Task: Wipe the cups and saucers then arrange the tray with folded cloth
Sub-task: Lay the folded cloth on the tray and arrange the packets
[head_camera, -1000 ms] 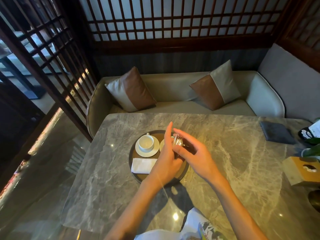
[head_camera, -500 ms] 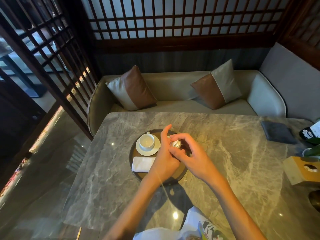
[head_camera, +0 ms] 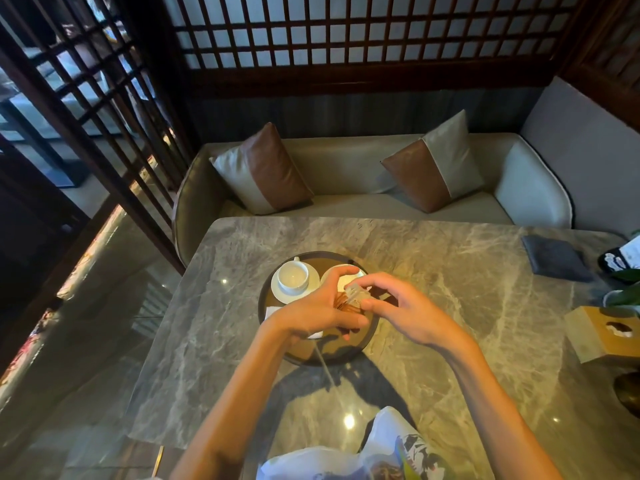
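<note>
A round dark tray (head_camera: 311, 360) lies on the marble table. At its left stands a white cup (head_camera: 293, 277) on a white saucer (head_camera: 313, 284). A second white saucer (head_camera: 329, 278) sits to the right, mostly hidden by my fingers. Only a corner of the folded white cloth (head_camera: 272, 310) shows under my left wrist. My left hand (head_camera: 318, 311) holds a small clear container (head_camera: 355, 296) with brown sticks in it over the tray. My right hand (head_camera: 408, 310) pinches the container's top.
A dark grey square mat (head_camera: 554, 258) lies at the far right of the table, with a wooden tissue box (head_camera: 602, 334) and a potted plant (head_camera: 623, 296) nearer the right edge. A sofa with two cushions stands behind the table. A wooden lattice screen is on the left.
Both hands have come down and nearer over the tray's front half. They now cover most of the folded cloth. The cup and saucer at left have not moved.
</note>
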A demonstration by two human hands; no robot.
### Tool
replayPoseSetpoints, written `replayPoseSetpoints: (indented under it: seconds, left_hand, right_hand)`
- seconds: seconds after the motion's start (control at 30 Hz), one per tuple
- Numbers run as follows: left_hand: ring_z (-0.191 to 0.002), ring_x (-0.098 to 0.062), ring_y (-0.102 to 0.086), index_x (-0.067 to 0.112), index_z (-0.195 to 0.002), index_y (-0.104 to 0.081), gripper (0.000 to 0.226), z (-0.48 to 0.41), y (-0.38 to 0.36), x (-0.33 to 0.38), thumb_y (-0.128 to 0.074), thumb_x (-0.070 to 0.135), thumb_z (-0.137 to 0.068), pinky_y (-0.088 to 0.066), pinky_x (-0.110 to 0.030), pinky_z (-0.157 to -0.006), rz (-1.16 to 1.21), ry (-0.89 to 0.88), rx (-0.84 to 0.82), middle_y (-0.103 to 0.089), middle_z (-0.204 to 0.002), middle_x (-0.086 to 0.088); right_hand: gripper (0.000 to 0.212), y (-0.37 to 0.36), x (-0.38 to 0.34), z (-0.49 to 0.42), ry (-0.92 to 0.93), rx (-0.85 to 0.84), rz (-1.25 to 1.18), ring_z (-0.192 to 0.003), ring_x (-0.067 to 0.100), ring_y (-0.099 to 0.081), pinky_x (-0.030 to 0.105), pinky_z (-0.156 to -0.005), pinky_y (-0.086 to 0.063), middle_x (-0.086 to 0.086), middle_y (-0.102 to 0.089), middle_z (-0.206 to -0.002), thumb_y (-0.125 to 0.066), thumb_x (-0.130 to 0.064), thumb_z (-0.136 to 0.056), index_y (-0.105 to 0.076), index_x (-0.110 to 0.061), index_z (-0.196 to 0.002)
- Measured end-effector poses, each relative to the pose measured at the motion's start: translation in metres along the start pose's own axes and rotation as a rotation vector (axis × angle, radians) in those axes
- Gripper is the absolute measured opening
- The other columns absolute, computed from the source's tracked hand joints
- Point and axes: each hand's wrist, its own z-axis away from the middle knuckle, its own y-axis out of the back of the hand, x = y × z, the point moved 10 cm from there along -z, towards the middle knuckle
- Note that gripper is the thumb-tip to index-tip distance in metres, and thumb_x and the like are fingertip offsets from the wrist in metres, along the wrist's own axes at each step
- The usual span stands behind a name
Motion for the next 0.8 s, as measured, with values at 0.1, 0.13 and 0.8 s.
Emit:
replayPoseSetpoints:
  seconds: [0.1,0.13,0.8]
  left_hand:
    - [-0.092,-0.025,-0.066,0.021,-0.136,-0.038,0.063,0.0,0.01,-0.003,-0.07,0.001,-0.086,-0.059,-0.03,-0.076,0.062,-0.036,0.042,-0.062,-0.118,-0.025]
    - [-0.096,-0.026,-0.067,0.018,-0.133,-0.042,0.056,0.0,0.015,-0.005,-0.07,0.003,-0.087,-0.06,-0.029,-0.079,0.097,-0.045,0.072,-0.063,-0.12,-0.025]
    - [-0.077,-0.011,-0.073,0.006,-0.118,-0.066,0.024,-0.05,0.058,-0.113,-0.058,0.006,-0.096,-0.059,-0.015,-0.062,0.349,0.23,0.456,-0.072,-0.104,-0.012]
  right_hand:
    - [0.026,0.004,0.014,0.0,-0.033,0.097,-0.188,-0.094,0.008,-0.064,0.021,-0.081,-0.052,-0.006,-0.069,-0.105,-0.059,-0.007,-0.094,-0.067,-0.028,-0.108]
    - [0.025,0.006,0.021,0.0,-0.053,0.145,-0.253,-0.092,0.01,-0.065,0.023,-0.078,-0.053,-0.004,-0.07,-0.103,-0.059,-0.006,-0.094,-0.067,-0.027,-0.106]
    - [0.023,-0.052,0.183,-0.017,-0.706,0.313,-0.862,-0.086,0.019,-0.071,0.021,-0.066,-0.059,0.013,-0.073,-0.101,-0.06,0.001,-0.092,-0.069,-0.005,-0.113]
